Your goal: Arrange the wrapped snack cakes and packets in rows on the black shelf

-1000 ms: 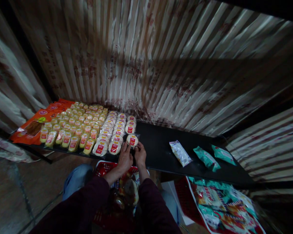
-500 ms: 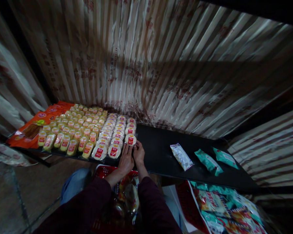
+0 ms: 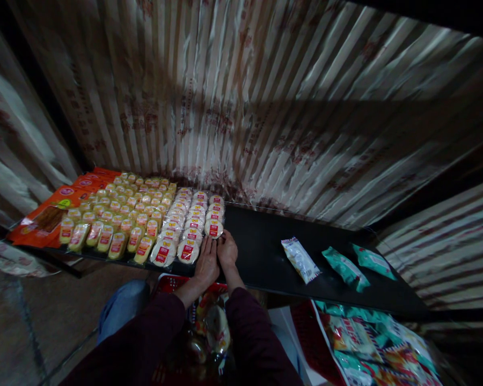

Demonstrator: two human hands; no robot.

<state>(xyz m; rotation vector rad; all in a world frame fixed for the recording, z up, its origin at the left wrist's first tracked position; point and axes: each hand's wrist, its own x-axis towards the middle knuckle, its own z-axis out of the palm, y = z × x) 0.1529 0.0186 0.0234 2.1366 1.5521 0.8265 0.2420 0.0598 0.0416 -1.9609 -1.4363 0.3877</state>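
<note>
Both my hands rest on the black shelf (image 3: 265, 252) at the near end of the rightmost row of round packets. My left hand (image 3: 207, 264) and my right hand (image 3: 227, 251) pinch the edges of one round pale packet with a red label (image 3: 214, 229). It lies flat at the front of its row, touching the packets behind it. Two more rows of the same round packets (image 3: 183, 228) lie to its left, and beyond them several rows of yellowish oblong packets (image 3: 116, 214).
Orange flat packs (image 3: 52, 214) lie at the shelf's left end. A white packet (image 3: 300, 259) and two green packets (image 3: 344, 266) lie on the right. A red basket with goods (image 3: 203, 327) sits on my lap. A bag of mixed snacks (image 3: 366, 348) is at lower right.
The round packet has been pushed back from the shelf's front edge into line with its row, and both hands have followed it forward.
</note>
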